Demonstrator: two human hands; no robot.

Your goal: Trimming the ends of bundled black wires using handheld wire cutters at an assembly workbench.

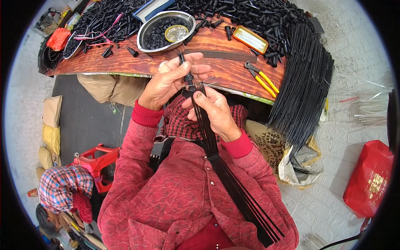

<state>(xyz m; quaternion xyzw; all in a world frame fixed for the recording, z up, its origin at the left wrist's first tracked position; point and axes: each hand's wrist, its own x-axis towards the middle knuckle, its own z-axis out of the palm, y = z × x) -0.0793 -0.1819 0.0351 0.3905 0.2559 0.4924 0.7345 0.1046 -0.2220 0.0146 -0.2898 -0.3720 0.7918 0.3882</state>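
Observation:
My left hand point(161, 85) is closed round a black tubular plastic fitting point(188, 77), held upright with its tip past my fingers. A bundle of thin black rods point(233, 183) runs from the fitting down across my chest, drawn together by a band partway along. My right hand point(218, 114) pinches the rods just below the fitting, thumb on top. Fine silvery wire point(211, 83) sticks out to the right where rods and fitting meet. How the wire passes through is too small to tell.
On the wooden table point(112, 62) are heaped black fittings point(233, 12), a metal bowl point(143, 41) of small black parts, an orange-rimmed tin point(251, 40) and yellow-handled cutters point(262, 79). Many black rods point(306, 75) overhang the right edge. Another person point(66, 183) is at lower left.

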